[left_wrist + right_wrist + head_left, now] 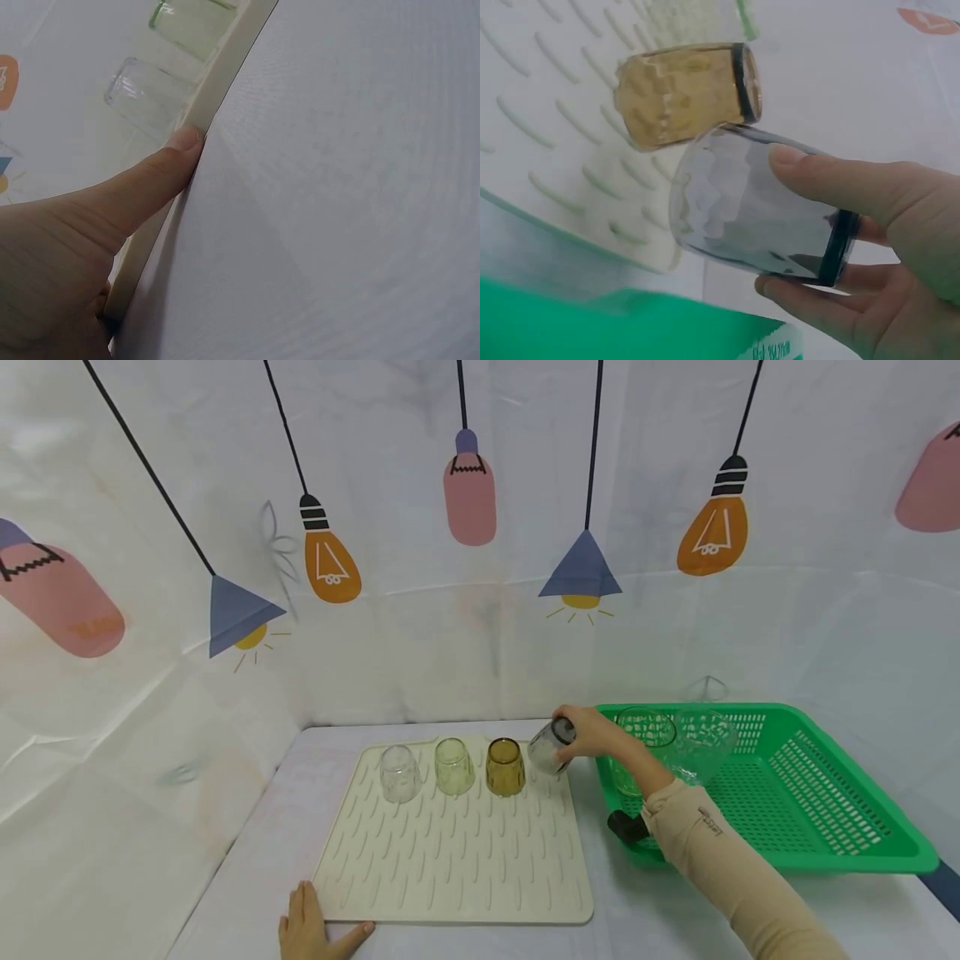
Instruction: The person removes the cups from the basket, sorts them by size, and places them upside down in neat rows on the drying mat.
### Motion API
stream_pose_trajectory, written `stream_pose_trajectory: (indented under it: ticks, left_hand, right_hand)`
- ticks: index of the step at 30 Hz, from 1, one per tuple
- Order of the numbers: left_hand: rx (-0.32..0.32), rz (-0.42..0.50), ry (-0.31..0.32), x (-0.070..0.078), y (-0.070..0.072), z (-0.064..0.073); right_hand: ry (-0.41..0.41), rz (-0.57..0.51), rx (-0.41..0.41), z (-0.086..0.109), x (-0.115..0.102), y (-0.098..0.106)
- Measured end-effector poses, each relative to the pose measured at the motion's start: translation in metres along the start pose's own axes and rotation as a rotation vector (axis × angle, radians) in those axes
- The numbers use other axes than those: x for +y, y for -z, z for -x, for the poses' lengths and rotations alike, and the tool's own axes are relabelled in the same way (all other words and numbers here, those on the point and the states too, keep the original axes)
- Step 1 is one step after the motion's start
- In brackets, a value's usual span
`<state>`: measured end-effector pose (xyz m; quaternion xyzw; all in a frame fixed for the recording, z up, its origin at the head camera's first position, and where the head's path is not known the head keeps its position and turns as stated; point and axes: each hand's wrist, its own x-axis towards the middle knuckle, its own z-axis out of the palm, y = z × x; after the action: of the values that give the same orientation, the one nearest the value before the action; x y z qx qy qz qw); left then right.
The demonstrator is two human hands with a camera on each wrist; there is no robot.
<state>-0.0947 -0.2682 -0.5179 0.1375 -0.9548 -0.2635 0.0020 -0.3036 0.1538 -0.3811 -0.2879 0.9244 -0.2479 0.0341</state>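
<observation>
My right hand [588,732] grips a smoky grey glass tumbler [757,206] between thumb and fingers. The tumbler is tilted, its thick dark base toward my palm and its mouth toward the back right corner of the cream ridged mat [457,860]. Beside it on the mat stands an amber tumbler [506,767], base up. Farther left are a pale green tumbler [453,767] and a clear one [400,774]. My left hand [311,927] rests at the mat's front left corner, its straight thumb against the front edge and its fingers along the left side.
A green perforated basket [825,810] stands to the right of the mat, partly behind my right forearm. In it are a green-tinted glass [626,777] and a clear glass vessel [701,747]. A small black object [626,827] sits by the basket's near left side.
</observation>
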Motion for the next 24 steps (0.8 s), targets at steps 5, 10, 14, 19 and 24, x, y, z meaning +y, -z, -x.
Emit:
stream_pose_trajectory:
  ticks: [5, 10, 14, 19, 24]
  left_hand:
    - [0.000, -0.001, 0.001, 0.000, 0.000, 0.000]
    - [0.005, 0.000, -0.003, -0.001, -0.001, -0.001]
    - [0.013, 0.006, -0.005, -0.001, -0.001, -0.001]
    - [0.009, -0.001, 0.002, -0.001, -0.001, -0.001]
    - [-0.005, -0.012, 0.011, 0.000, 0.000, 0.000]
  right_hand:
    - [-0.061, 0.042, -0.088, -0.011, -0.004, -0.004]
    - [-0.120, 0.091, -0.135, -0.021, -0.004, -0.011]
    - [-0.138, 0.136, -0.155, -0.026, -0.003, -0.016]
    - [-0.159, 0.153, -0.207, -0.029, -0.004, -0.021]
    - [-0.151, 0.144, -0.219, -0.030, -0.005, -0.026]
